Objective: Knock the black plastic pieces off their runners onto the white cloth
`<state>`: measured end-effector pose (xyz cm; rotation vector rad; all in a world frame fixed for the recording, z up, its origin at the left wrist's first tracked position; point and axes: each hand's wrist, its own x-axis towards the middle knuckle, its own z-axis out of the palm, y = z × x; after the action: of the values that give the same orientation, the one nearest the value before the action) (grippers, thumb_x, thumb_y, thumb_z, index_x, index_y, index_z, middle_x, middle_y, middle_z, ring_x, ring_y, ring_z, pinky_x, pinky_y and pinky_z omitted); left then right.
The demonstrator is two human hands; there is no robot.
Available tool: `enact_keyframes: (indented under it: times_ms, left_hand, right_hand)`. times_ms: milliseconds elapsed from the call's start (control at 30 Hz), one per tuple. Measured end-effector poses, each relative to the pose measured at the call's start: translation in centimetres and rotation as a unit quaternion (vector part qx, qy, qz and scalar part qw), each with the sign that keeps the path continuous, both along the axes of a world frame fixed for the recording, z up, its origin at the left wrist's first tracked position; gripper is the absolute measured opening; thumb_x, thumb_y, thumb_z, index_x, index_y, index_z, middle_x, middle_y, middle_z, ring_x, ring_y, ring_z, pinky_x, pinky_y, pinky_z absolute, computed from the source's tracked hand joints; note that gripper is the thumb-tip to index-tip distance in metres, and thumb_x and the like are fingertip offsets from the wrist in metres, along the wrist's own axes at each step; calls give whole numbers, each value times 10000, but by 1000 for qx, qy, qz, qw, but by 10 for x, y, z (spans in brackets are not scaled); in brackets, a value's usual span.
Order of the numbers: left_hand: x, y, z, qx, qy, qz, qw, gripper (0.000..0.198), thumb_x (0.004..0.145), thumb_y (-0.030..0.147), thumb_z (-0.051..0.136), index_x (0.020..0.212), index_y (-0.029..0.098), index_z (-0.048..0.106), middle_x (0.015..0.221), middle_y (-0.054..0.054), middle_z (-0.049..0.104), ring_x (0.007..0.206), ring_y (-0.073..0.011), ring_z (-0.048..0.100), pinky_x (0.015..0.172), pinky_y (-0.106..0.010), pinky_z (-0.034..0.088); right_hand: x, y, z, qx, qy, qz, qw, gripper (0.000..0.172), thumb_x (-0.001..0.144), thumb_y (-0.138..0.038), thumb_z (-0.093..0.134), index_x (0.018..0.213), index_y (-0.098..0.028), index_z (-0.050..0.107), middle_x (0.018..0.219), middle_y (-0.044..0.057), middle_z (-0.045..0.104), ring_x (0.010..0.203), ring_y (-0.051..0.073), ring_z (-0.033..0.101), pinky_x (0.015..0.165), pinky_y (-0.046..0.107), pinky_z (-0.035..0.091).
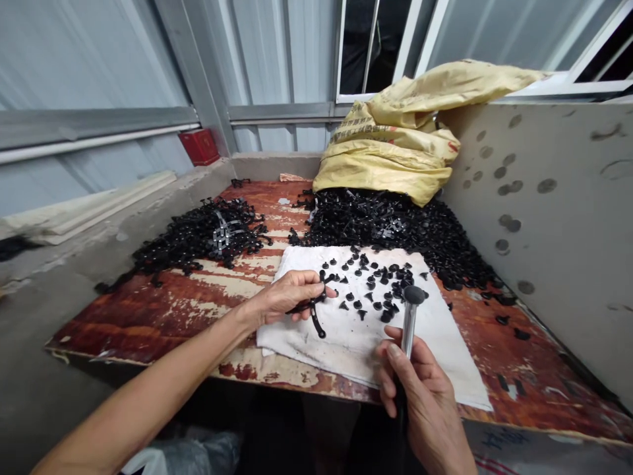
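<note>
My left hand [297, 293] pinches a black branched part [316, 318] whose thin arms end in small round eyelets, held above the white cloth [326, 349]. In my right hand [420, 386] is a shiny metal rod [409, 330] with a dark lower end, held upright. A round black cap [414, 295] sits on top of the rod. Between and beyond my hands, many small black suction-cup-like pieces [370, 285] lie scattered on the cloth, thickest toward the right. My fingers partly hide the branched part and the rod's lower end.
A heap of black branched parts [198, 234] lies at left on the worn red tabletop [148, 313]. Another black heap [366, 218] spreads from a yellow sack [386, 152] at the back. A spotted panel [544, 191] borders the right side; a red box [198, 146] stands back left.
</note>
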<state>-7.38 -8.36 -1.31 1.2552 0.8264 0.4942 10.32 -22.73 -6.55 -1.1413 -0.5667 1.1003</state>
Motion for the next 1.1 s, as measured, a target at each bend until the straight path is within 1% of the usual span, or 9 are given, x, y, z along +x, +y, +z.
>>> enact_keyframes:
  times_ms: [67,167,367,467,567,733,833,933,1100]
  left_hand:
    - [0,2,0,-11,-3,11,1000,412,714,443,745,714,151,455,1054,-120,711,344,2,464,293,-145,283]
    - [-1,4,3,-33,8,2,999,387,720,416,744,707,144,469,988,-116,725,345,-10,478,286,-143,270]
    - [0,12,2,-49,16,23,998,400,686,400,778,684,141,474,961,-129,733,342,-25,493,276,-140,278]
    - [2,19,1,-45,16,33,998,365,710,363,768,686,141,479,947,-132,736,348,-26,497,278,-134,287]
    - [7,26,0,-42,20,37,998,345,717,340,761,682,146,478,953,-132,736,359,-38,513,273,-140,305]
    - [13,30,0,-38,6,45,998,377,664,360,795,671,145,484,916,-121,738,376,-51,532,274,-140,307]
    - [9,26,4,-30,0,55,998,373,665,370,794,676,141,499,850,-109,737,397,-60,545,298,-142,321]
    - [-2,15,8,-19,21,58,998,358,678,394,782,695,126,546,762,-90,724,425,-69,561,335,-145,348]
    - [-25,-8,6,4,53,77,996,390,671,465,756,668,123,568,664,-79,694,432,-80,552,342,-154,347]
  right_hand:
    - [1,0,-1,1,5,-6,1000,411,733,-456,768,1030,-208,631,720,-12,606,417,67,407,282,158,309]
    - [-1,-1,4,-5,19,-14,1000,386,737,-439,770,1018,-209,642,730,-11,603,426,66,403,297,159,313]
    - [-4,-3,13,-14,34,-12,999,366,739,-419,773,1012,-210,647,739,-5,610,443,69,401,320,161,323]
    - [-1,-4,10,-20,37,-8,999,369,739,-419,775,1014,-211,645,734,-7,610,441,66,400,324,161,326]
    - [4,-4,4,-24,33,13,999,396,738,-439,773,1033,-217,632,727,-11,600,425,70,415,315,176,342]
    - [10,-5,-1,-19,42,34,998,420,741,-448,769,1064,-236,604,691,-24,602,412,81,442,302,183,372]
    - [7,-6,6,-24,39,34,998,415,751,-458,757,1068,-238,603,657,-36,598,398,77,431,302,180,378]
    - [4,-7,12,-45,23,50,997,429,756,-470,751,1080,-223,617,579,-56,562,360,57,374,305,166,342]
    - [4,-8,14,-77,-10,79,994,483,710,-518,769,1077,-231,638,551,-63,542,345,46,320,305,165,286]
